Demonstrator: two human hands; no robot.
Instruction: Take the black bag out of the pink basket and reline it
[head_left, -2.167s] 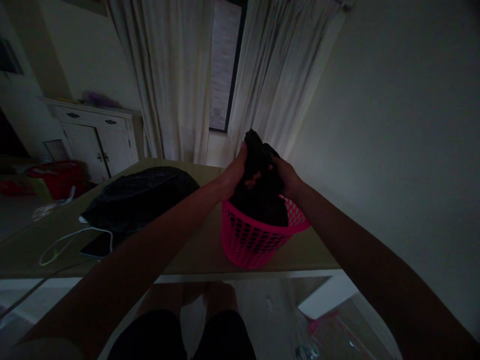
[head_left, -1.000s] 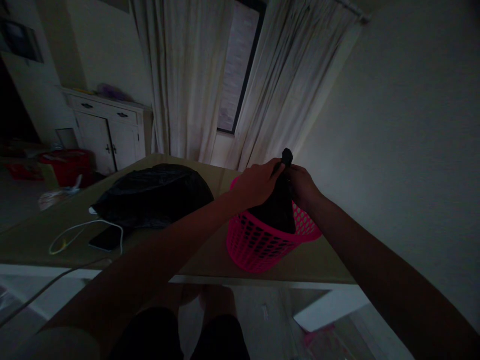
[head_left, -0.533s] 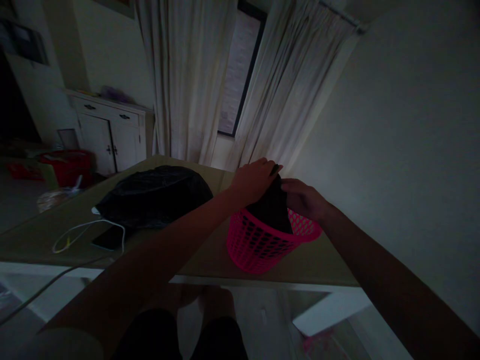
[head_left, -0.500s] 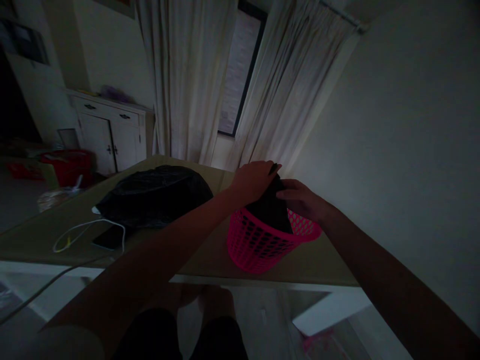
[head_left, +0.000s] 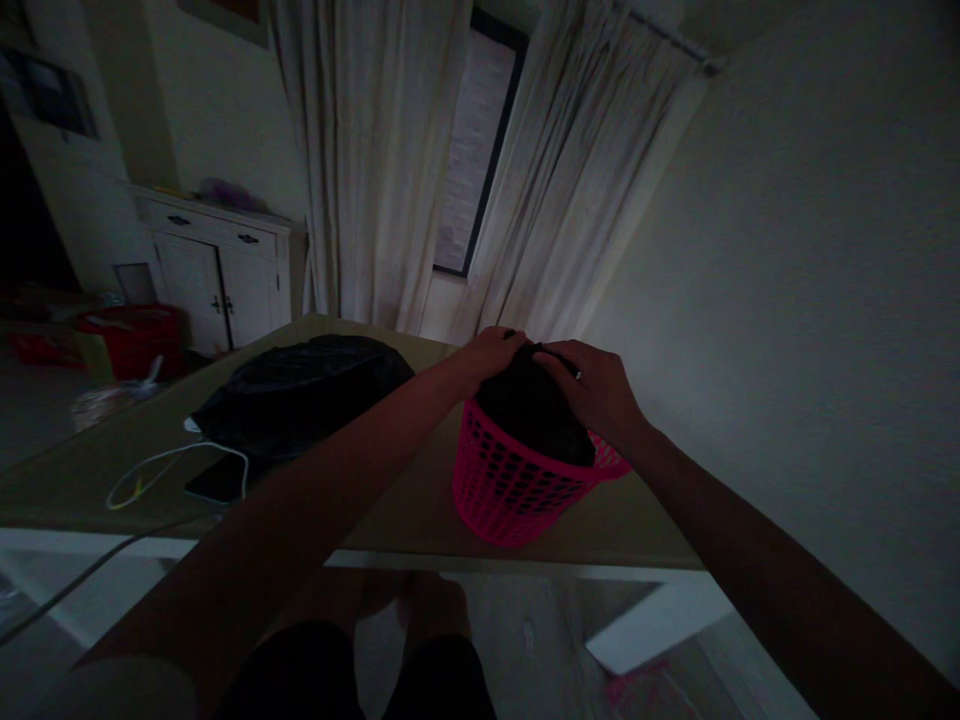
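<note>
A pink perforated basket stands on the table near its front edge. It is filled with a black bag or cloth that bulges above the rim. My left hand rests on the far left top of the black bundle. My right hand lies over its right top, fingers curled onto the material. In this dim light I cannot see how firmly either hand grips.
A second black bag lies on the table to the left, with a dark phone and a white cable beside it. Behind are curtains, a white cabinet and a red bin. A wall runs along the right.
The black bundle, earlier lifted and pinched into a peak above the basket, now sits lower and rounded. Both hands have come down onto its top.
</note>
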